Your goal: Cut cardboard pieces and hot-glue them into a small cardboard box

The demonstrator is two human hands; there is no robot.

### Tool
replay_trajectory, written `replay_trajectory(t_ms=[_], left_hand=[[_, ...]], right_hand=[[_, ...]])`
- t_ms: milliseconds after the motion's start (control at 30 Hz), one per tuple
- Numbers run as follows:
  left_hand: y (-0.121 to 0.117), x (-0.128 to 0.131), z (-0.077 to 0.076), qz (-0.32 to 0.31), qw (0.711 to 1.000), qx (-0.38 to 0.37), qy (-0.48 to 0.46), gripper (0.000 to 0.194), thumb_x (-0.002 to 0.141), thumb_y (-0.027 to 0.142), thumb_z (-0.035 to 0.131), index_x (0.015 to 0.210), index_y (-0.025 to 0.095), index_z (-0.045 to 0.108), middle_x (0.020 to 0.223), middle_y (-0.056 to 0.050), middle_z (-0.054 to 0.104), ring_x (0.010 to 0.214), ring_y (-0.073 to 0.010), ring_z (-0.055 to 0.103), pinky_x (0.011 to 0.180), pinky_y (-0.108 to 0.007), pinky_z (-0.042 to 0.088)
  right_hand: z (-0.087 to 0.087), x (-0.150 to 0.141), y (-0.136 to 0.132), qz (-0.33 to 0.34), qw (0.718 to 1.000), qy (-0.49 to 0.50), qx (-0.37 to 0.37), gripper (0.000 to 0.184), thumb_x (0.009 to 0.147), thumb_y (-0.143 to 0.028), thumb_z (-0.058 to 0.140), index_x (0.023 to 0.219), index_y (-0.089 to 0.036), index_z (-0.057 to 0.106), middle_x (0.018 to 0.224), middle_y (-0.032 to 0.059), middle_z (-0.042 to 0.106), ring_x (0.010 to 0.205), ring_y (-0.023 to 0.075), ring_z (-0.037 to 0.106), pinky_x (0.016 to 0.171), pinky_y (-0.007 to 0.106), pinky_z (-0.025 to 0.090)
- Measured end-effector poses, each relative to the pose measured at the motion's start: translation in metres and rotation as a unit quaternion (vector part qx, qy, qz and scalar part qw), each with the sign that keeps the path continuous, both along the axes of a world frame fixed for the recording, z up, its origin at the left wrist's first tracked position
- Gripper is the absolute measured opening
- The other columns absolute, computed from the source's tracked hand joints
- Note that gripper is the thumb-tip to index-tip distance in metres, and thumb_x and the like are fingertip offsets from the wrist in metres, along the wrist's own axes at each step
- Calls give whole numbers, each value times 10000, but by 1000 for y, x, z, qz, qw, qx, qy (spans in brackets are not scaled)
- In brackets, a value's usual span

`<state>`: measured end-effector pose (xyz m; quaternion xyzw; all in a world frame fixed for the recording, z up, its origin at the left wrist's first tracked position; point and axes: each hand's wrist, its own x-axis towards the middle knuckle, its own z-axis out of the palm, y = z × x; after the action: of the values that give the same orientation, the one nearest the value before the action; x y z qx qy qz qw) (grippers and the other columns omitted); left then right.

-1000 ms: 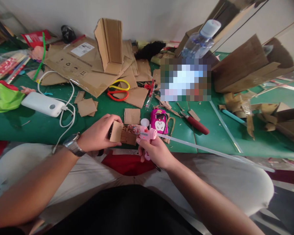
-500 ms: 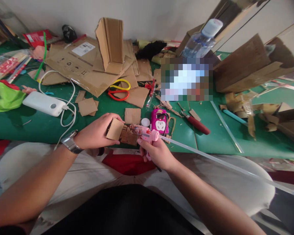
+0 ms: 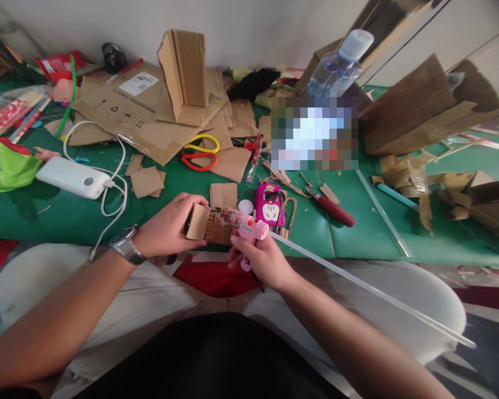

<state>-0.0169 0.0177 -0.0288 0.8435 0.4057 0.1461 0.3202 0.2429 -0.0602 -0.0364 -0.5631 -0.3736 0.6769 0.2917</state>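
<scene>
My left hand (image 3: 170, 226), with a metal watch at the wrist, grips a small folded piece of cardboard (image 3: 198, 221) between thumb and fingers. My right hand (image 3: 264, 257) is wrapped round a pink hot glue gun (image 3: 249, 228), whose nozzle points left toward the cardboard. A long clear glue stick (image 3: 357, 275) sticks out of the gun's back end and runs down to the right. Beneath the nozzle lies a printed piece of cardboard (image 3: 218, 228) at the table's front edge. Whether the nozzle touches any cardboard I cannot tell.
Behind the gun are a magenta socket block (image 3: 269, 206) and a white cap (image 3: 245, 207). Scissors (image 3: 200, 152), a red-handled tool (image 3: 335, 210), a white power bank (image 3: 72, 177) with its cable and another glue stick (image 3: 385, 213) lie around. Flattened cardboard (image 3: 125, 105) and a water bottle (image 3: 336, 66) are farther back.
The cardboard in my left hand has turned, showing its face more edge-on. The glue gun has shifted slightly left and tilted, and the glue stick's far end hangs lower and farther left.
</scene>
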Motion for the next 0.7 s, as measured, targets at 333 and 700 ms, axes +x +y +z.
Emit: replay_trajectory(t_ms=[333, 700], left_hand=[[-1, -1, -15, -38, 992, 120, -3, 738, 835, 385, 916, 1412, 165, 513, 1327, -193, 689, 1234, -391, 697, 1058, -565, 624], [-6, 4, -12, -31, 984, 177, -22, 802, 806, 383, 916, 1453, 144, 506, 1298, -200, 718, 1183, -393, 721, 1003, -554, 643]], right_hand=[[-5, -5, -2, -53, 997, 63, -12, 524, 780, -633, 926, 1016, -215, 714, 790, 31, 814, 750, 241, 828, 615, 305, 604], [1, -4, -5, -62, 993, 74, 62, 610, 815, -612, 958, 1240, -233, 740, 861, 21, 799, 718, 247, 807, 651, 373, 665]])
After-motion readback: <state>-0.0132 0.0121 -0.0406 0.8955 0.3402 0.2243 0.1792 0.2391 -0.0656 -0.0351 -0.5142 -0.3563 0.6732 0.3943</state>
